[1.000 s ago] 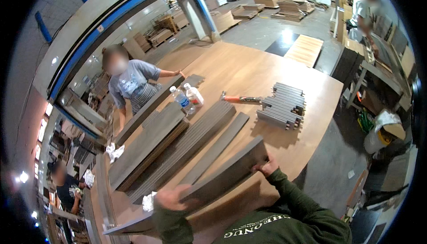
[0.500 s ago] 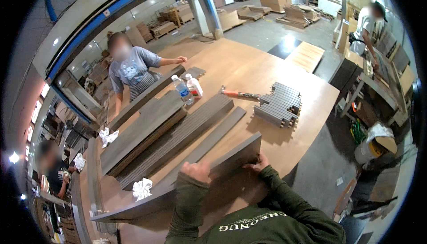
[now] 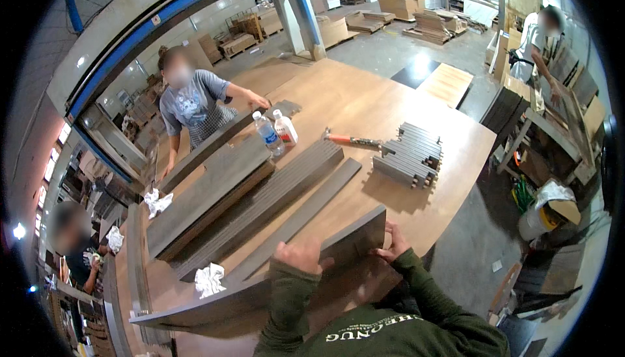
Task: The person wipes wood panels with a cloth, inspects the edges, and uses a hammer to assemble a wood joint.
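Note:
A long, dark grey-brown board (image 3: pixel 355 233) stands tilted on edge in front of me, running from lower left to its raised right end. My left hand (image 3: pixel 301 257) is closed over the board's upper edge around its middle, the thumb toward the near face; some of its fingers are hidden. At the right end, my right hand (image 3: pixel 394 242) grips the board's edge. Just beyond the board, a narrow strip (image 3: pixel 312 210) lies flat. A crumpled white cloth (image 3: pixel 209 281) rests near the board's left part.
Stacked grooved boards (image 3: pixel 267 204) and wide panels (image 3: pixel 208 191) lie on the wooden table (image 3: pixel 449 142). Farther off are a water bottle (image 3: pixel 267 132), a white bottle (image 3: pixel 285 128), a hammer (image 3: pixel 351 140) and piled short strips (image 3: pixel 410 155). Across the table, a person (image 3: pixel 195 96) handles another board.
My left hand has moved right along the board. The board's right end has dropped slightly and shifted right with my right hand. Across the table, the person's hand has come down to their board.

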A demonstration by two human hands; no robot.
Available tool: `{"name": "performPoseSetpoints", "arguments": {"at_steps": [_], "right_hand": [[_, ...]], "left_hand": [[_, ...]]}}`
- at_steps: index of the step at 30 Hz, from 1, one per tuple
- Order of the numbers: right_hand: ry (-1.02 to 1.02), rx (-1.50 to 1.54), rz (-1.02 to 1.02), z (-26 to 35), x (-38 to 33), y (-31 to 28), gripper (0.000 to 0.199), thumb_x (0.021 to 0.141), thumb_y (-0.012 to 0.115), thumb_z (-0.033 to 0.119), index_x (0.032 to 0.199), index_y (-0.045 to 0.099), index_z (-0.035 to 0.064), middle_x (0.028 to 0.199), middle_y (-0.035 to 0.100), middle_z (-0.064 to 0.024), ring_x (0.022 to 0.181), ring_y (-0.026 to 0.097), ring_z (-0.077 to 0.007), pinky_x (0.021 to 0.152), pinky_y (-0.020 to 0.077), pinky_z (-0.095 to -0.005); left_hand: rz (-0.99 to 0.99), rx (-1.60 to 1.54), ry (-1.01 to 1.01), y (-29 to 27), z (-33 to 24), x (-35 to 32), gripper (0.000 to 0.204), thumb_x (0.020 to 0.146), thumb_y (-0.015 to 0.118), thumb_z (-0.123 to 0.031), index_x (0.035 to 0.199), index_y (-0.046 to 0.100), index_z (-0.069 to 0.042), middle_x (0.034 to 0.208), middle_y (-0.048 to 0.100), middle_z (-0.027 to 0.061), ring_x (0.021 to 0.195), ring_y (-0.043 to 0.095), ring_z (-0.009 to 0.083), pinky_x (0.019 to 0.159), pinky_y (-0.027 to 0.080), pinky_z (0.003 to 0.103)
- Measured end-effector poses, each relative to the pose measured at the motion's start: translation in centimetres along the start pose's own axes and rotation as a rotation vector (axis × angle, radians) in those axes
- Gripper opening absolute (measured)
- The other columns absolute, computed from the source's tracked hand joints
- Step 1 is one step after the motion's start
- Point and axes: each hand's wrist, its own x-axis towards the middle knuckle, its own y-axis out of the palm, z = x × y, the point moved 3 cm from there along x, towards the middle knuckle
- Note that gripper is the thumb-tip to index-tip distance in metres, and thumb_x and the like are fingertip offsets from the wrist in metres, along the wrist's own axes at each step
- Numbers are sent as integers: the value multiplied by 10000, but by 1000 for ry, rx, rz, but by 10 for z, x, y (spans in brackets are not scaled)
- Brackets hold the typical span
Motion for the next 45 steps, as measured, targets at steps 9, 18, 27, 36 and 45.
{"name": "performPoseSetpoints", "arguments": {"at_steps": [9,18,27,36,45], "right_hand": [[46,220,191,-86,8,13,604,581,737,54,1142,513,62,955,606,-113,890,573,-212,789,465,-354],[-99,-92,-54,-3,9,-99,699,593,722,72,1225,427,29,1176,513,-141,1097,480,-265,881,411,-336],[-13,-131,84,-61,19,-90,616,629,786,211,1150,509,36,1083,585,-89,1001,551,-203,836,464,-347],[310,12,222,-106,9,-91,341,718,568,-18,1055,573,34,875,639,-73,817,598,-176,648,496,-296],[-201,-234,217,23,43,-99,585,626,760,267,1120,504,87,779,604,-127,729,597,-271,619,475,-378]], "left_hand": [[-173,-106,268,-17,21,-16,580,565,702,-552,888,561,-91,598,594,64,521,581,242,482,406,323],[-100,-123,-82,-17,70,-68,576,498,763,-519,864,611,-101,727,635,75,598,609,269,524,456,346],[-64,-107,-114,-11,62,-49,618,470,781,-529,867,605,-88,622,611,111,561,602,300,537,464,363],[-13,-42,-141,-11,56,-67,321,586,739,-273,825,591,-117,556,573,93,517,574,288,480,450,377],[-121,-170,-339,-60,69,-104,269,544,729,-204,777,609,-143,653,566,87,596,565,253,554,430,344]]}}
